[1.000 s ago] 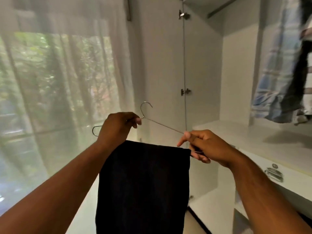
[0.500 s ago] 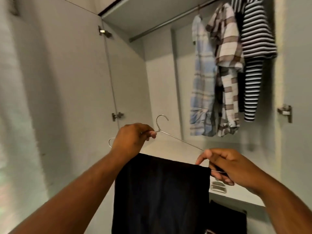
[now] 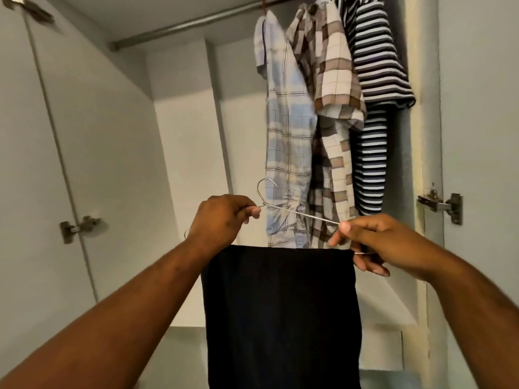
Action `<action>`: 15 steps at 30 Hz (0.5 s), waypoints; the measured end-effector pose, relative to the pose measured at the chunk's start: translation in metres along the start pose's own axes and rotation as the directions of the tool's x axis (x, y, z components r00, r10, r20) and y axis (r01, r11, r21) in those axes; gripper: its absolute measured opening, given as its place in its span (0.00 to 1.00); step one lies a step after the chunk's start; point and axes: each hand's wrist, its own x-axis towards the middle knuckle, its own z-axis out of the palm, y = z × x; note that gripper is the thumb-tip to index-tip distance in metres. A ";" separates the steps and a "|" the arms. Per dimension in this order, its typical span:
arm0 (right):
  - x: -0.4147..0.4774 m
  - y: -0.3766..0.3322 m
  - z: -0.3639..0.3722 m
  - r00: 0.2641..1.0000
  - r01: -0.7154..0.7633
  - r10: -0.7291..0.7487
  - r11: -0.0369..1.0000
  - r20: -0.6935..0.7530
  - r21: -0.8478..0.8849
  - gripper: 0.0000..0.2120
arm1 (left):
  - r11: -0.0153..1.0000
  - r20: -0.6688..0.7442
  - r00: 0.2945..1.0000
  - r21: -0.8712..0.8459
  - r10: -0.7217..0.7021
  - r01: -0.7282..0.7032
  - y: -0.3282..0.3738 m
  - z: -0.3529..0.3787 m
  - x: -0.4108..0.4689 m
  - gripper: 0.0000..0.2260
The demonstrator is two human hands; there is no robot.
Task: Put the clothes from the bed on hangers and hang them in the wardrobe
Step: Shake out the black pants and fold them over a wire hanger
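**While both hands grip the hanger, a dark garment drapes from its bar**

As it hangs nearest the camera, the dark folded garment [image 3: 280, 318] drapes over the bottom bar of the wire hanger [image 3: 303, 215] and falls straight down below it, out of view. The left hand [image 3: 222, 220] closes round the hanger's left side, with thumb and forefinger pinching the wire just under the hook. The right hand [image 3: 376, 242] pinches the sloping wire near the hanger's right end, and its lower fingers curl beneath the bar beside the garment's edge. The hook stands upright above the hanger's bar and touches nothing.

Behind the hanger, three garments hang in the open wardrobe [image 3: 185, 136]. A pale blue checked shirt [image 3: 286, 136] is directly behind the hook, a brown-and-white checked shirt [image 3: 328, 80] is to the hanger's upper right, and a dark striped top [image 3: 376, 66] is furthest right. All three hang from a metal rail [image 3: 182, 23] well above the hanger. A left door hinge [image 3: 78, 226] and a right door hinge [image 3: 441, 203] sit roughly level with the hanger, well apart from it on either side.
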 end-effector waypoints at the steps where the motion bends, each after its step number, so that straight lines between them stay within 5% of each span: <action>1: 0.014 -0.003 0.000 1.000 -0.004 0.004 1.000 -0.002 -0.023 0.18 | 1.000 -0.001 1.000 0.008 0.001 -0.001 -0.010 0.002 0.013 0.10; 9: 0.156 -0.042 0.045 0.949 0.177 -0.223 0.962 -0.221 -0.210 0.13 | 1.000 -0.131 0.991 0.020 0.020 -0.018 -0.112 -0.023 0.124 0.11; 15: 0.278 -0.105 0.077 0.869 0.162 -0.284 0.937 -0.404 -0.311 0.16 | 0.998 -0.229 0.971 0.030 0.068 -0.063 -0.187 -0.060 0.220 0.10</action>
